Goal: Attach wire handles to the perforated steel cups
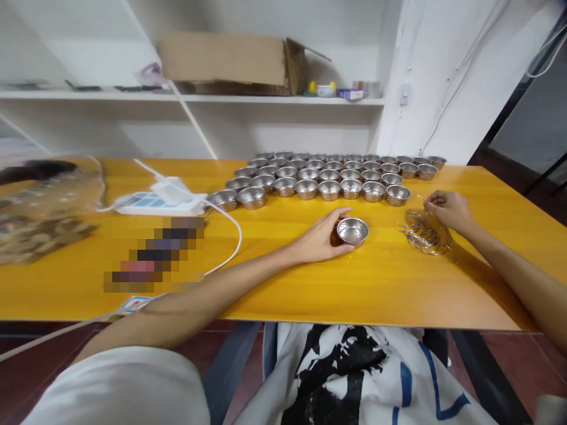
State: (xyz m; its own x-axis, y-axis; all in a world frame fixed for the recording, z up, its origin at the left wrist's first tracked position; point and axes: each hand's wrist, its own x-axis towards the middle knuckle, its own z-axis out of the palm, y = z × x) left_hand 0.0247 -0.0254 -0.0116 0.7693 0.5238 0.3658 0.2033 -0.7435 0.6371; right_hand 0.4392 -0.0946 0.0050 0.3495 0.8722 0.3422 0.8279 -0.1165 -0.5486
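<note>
My left hand curls around a small perforated steel strainer cup that stands on the yellow table in front of me. My right hand is farther right, its fingers pinched on a thin wire ring at the edge of a loose pile of wire rings. Behind both hands, several rows of the same steel cups stand side by side across the middle of the table.
A white power strip with a cable lies left of the cups. A clear bag of parts sits at the far left. A pixelated patch covers something near the front. A shelf with a cardboard box runs behind the table.
</note>
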